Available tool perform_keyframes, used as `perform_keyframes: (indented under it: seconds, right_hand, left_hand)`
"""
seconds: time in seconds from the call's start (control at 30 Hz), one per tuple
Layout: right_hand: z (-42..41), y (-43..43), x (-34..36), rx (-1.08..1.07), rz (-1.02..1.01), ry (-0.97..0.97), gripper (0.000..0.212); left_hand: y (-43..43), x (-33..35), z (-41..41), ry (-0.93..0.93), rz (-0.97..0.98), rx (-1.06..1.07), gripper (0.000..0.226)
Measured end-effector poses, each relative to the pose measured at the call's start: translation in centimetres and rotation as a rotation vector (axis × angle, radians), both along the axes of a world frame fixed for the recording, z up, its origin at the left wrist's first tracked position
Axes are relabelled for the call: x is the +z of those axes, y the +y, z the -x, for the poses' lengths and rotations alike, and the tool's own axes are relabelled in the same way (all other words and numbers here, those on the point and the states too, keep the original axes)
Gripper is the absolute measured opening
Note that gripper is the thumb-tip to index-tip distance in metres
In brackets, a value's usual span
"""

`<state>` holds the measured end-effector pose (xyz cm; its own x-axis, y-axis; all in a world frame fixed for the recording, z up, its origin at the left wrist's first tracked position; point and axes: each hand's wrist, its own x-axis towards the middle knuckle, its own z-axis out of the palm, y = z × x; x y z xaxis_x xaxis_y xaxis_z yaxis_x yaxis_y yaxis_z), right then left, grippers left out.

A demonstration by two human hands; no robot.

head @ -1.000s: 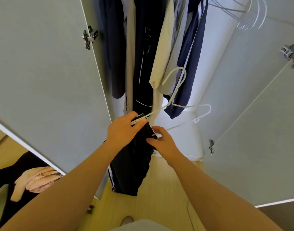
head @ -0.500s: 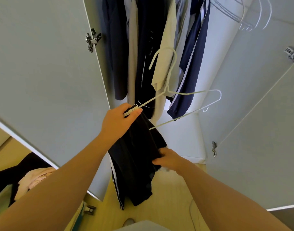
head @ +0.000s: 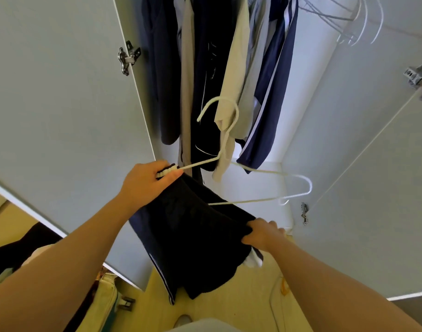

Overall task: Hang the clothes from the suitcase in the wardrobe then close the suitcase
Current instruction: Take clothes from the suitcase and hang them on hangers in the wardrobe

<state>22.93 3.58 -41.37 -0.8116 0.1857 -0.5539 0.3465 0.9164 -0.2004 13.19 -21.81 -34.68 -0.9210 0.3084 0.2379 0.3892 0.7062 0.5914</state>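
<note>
The left grip pinches the striped waistband of the shorts against one end of the hanger, just below the hung clothes, while the right grip, lower right, clutches the shorts' dangling cloth.

floor — pale wood | white cable lying on it, right

Clothes crowd the left and middle of the wardrobe, hems hanging low. Right of the navy top a gap shows bare back wall, open up to the empty hangers (bunched together). The left door and right door flank the opening.
</note>
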Motion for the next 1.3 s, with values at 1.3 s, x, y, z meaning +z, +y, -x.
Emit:
perform_keyframes:
  seconds: [1.3]
  right_hand:
    - [3.4, 2.9, 4.9, -0.011, 0.326, 0.369, 0.024]
  left_hand:
    - [1.3, -1.2, 1.1, -0.08, 0.027, 0.08, 0.048]
